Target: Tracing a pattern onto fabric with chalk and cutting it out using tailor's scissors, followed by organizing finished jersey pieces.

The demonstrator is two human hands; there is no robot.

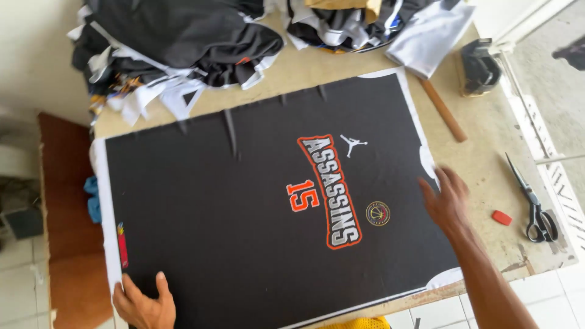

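Observation:
A large black fabric panel (219, 201) with a white border lies flat across the worktable (487, 140). Orange-and-grey lettering, an orange number, a small white figure and a round badge are printed on it. My left hand (145, 303) presses flat on the panel's near left corner, fingers spread. My right hand (446, 198) rests open on the panel's right edge, beside a white cut-out curve. Neither hand holds anything.
Heaps of black-and-white fabric pieces (183, 42) are piled at the table's far side. Scissors (533, 204) and a small red object (501, 217) lie at the right. A wooden stick (443, 111) and a dark tool (479, 66) sit at the far right. Tiled floor surrounds the table.

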